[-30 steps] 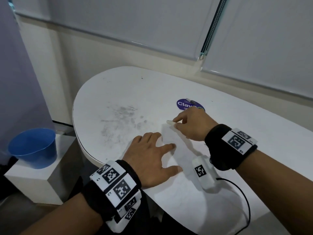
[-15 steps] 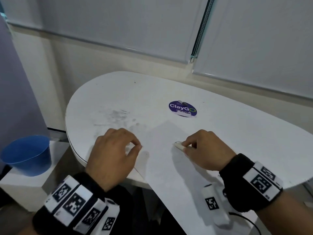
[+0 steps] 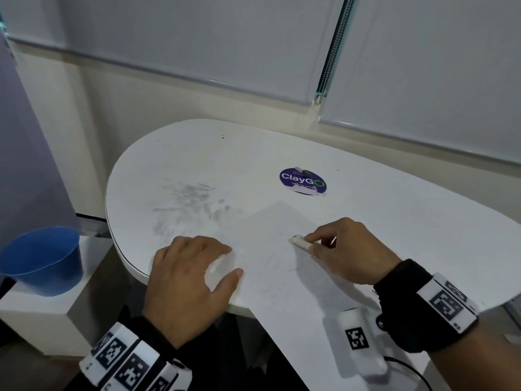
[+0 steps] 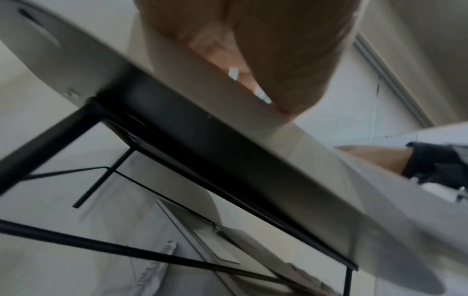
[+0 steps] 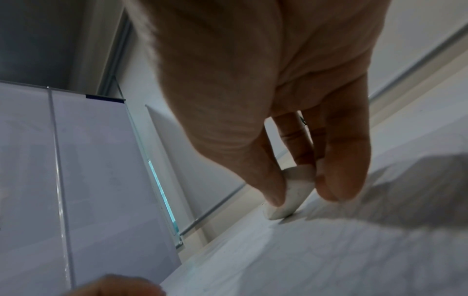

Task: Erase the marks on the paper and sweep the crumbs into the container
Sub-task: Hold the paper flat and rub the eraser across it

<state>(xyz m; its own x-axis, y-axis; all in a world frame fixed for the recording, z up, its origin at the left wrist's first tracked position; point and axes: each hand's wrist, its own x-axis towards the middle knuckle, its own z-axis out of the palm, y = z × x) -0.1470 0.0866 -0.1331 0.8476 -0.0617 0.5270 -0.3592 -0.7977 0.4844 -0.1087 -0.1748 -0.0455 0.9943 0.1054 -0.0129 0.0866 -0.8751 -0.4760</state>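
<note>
the right hand (image 3: 348, 253) pinched the eraser (image 3: 299, 241), its long axis pointing left from the grip, tip on the paper (image 3: 270, 266). the left hand (image 3: 187, 280) lay nearer the blue container (image 3: 42, 261), fingers loosely curled on the paper's left edge, holding nothing, at the bench (image 3: 197, 159) rim.

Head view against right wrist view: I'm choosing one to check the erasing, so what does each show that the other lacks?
Only the head view shows the blue container off the table's left end, the sticker, grey smudges and the right hand's back. Only the right wrist view shows the grip from beneath: thumb and fingers pinching the eraser. Both show the eraser on the paper and the left hand.
</note>
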